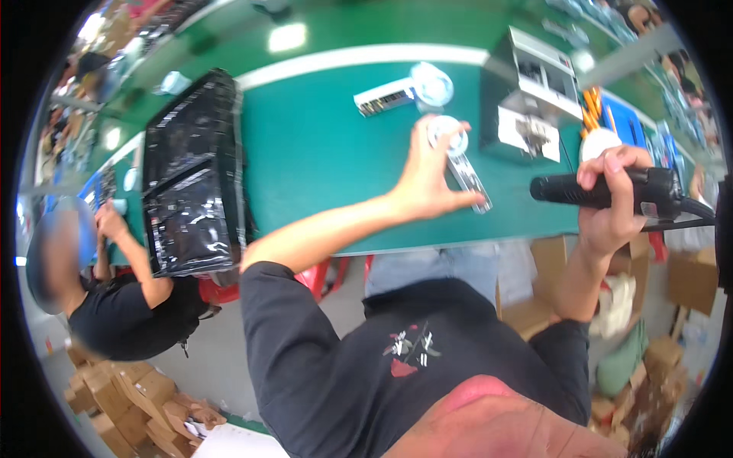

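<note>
Your right hand (pixel 612 217) hugs the corded tool (pixel 560 189) (likely hard, heavy); hold its middle; can't tell if your left hand (pixel 425 175) grips.

Legible text: 0 items. Marks on strip (pixel 468 182) at left hand (pixel 424 177): too small to read. Marks on 2nd strip (pixel 384 98), farther up bench (pixel 305 153): same. Pale label (pixel 649 209) on black handheld tool (pixel 603 191): blurred.

Left hand (pixel 424 172) spread wide, right hand (pixel 620 200) curled and raised.
</note>
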{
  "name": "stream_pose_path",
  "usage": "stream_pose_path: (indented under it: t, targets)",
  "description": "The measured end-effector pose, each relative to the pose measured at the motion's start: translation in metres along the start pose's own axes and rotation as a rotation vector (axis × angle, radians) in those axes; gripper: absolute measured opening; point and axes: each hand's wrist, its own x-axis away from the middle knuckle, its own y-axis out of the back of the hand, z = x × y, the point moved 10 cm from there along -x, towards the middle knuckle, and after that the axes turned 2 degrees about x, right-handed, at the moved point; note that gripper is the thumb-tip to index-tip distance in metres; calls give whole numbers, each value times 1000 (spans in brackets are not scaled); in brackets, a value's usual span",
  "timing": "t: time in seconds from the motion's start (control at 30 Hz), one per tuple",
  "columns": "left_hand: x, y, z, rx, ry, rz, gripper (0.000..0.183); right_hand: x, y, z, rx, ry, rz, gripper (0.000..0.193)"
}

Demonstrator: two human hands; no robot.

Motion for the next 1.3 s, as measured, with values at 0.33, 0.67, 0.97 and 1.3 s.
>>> stream_pose_path:
  t: [0.33, 0.67, 0.97, 1.3]
  targets:
    - [-1, -5, -1, -6, 2, 8, 109, 39, -23, 15, -45, -116, 105, 19]
    - [2, -4, 2, -24, 22, 3, 110, 41, -34, -2, -50, -164, 116, 21]
    - [1, -4, 0, -20, -6, 11, 106, 44, -43, -8, -53, -131, 141, 21]
    - [5, -3, 1, -36, 28, 5, 107, 58, -63, -8, -27, -63, 267, 26]
